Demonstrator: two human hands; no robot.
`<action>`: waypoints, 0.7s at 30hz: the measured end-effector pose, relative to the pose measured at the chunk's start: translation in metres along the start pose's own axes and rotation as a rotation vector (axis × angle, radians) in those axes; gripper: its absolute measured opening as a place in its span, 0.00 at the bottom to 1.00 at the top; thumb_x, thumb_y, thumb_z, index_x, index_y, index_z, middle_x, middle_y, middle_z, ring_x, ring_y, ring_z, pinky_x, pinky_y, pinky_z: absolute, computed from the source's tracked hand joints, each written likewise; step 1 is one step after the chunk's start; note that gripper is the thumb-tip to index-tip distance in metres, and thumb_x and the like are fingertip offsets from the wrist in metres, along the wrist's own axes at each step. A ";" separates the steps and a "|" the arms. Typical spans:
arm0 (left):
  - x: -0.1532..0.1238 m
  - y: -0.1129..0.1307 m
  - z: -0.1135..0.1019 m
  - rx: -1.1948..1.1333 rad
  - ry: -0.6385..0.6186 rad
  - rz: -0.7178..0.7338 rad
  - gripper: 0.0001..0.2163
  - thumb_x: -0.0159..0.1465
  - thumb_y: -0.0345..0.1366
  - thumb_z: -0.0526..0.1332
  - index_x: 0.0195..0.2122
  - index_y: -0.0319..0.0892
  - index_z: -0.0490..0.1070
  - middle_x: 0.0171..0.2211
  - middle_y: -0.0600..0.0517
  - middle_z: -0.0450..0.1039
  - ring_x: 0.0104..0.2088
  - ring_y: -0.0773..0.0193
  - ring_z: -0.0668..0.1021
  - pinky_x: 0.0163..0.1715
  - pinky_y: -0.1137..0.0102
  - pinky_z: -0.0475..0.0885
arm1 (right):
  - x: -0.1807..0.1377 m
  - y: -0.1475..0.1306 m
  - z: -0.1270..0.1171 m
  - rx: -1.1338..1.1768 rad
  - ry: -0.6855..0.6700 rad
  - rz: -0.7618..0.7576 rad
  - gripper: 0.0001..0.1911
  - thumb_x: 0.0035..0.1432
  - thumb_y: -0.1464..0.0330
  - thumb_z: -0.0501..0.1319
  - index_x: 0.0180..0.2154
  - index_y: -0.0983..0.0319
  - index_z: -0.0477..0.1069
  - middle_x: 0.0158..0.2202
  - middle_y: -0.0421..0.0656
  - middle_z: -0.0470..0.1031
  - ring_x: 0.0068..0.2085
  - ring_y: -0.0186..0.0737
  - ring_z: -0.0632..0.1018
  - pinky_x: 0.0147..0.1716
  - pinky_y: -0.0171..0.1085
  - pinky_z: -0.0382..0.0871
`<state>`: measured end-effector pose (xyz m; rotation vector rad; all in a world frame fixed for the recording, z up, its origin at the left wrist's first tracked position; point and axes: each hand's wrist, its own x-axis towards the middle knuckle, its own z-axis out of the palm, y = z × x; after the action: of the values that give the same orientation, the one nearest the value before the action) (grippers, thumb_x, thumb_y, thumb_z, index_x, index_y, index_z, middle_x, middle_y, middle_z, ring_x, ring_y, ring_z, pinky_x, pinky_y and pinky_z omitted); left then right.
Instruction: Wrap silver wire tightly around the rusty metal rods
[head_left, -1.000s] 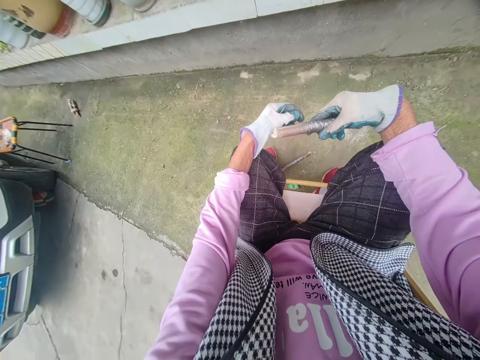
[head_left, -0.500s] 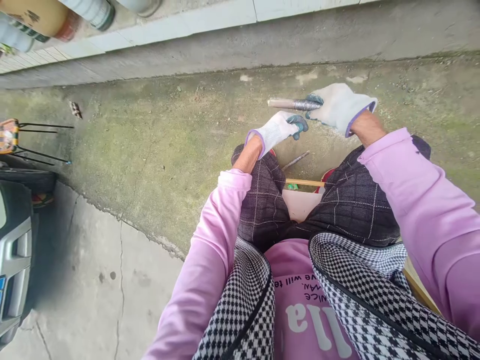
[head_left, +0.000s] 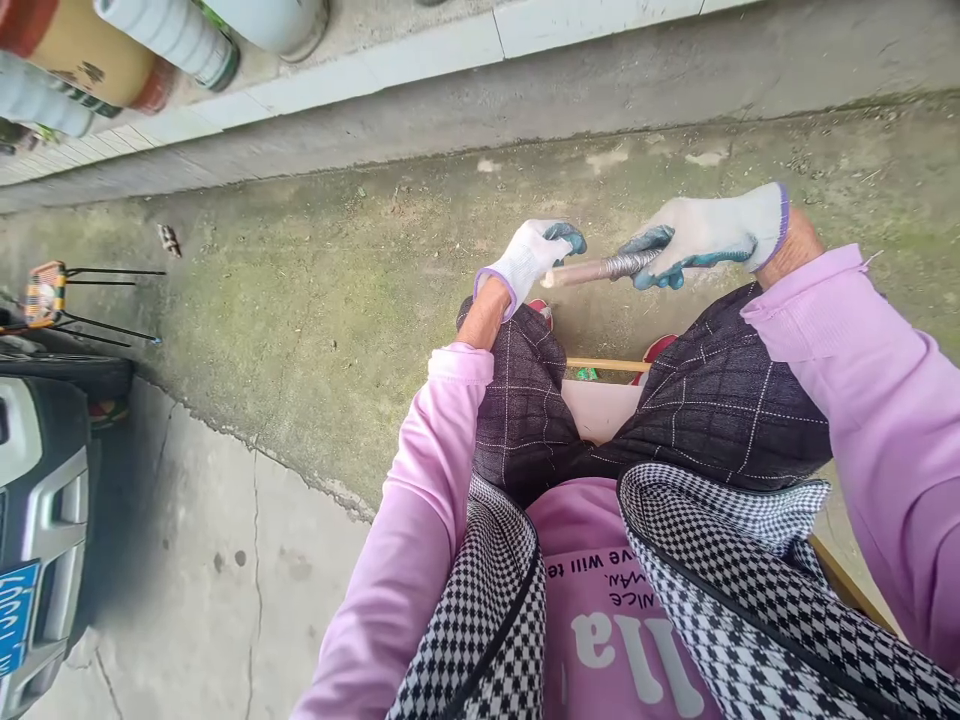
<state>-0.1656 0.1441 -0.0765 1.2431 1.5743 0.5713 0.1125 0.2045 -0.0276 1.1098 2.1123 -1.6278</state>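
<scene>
Outdoor concrete ground [head_left: 315, 300], mossy patch in front, person seated with knees [head_left: 525, 400] apart. Right hand [head_left: 705, 235], gloved, is closed round the ribbed grey end of a short rod [head_left: 592, 270] and holds it nearly level above the knees, pale end pointing left. Left hand [head_left: 529, 255], gloved, has its fingers [head_left: 566, 238] curled right at that pale end. Touching or gripping, can't tell from this angle.

Change: half a second ago the right hand had the rod lifted further out, well clear of the left. Now it's back down and the tip meets the left hand again. My read: the two-handed work on the rod tip resumes.

Around: wooden stick [head_left: 607, 365] on the ground between the feet, parked car [head_left: 37, 500] far left, cans [head_left: 172, 35] up by the kerb.
</scene>
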 end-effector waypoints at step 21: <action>-0.004 -0.001 0.000 0.255 0.089 0.032 0.10 0.72 0.28 0.69 0.33 0.47 0.82 0.31 0.53 0.81 0.42 0.58 0.78 0.51 0.57 0.75 | 0.036 -0.030 0.008 -0.636 0.221 0.238 0.15 0.82 0.65 0.68 0.61 0.63 0.89 0.53 0.58 0.92 0.55 0.60 0.87 0.56 0.49 0.78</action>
<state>-0.1661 0.1402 -0.0754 1.4512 1.7449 0.4613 0.0653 0.2094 -0.0305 1.2774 2.2716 -0.6686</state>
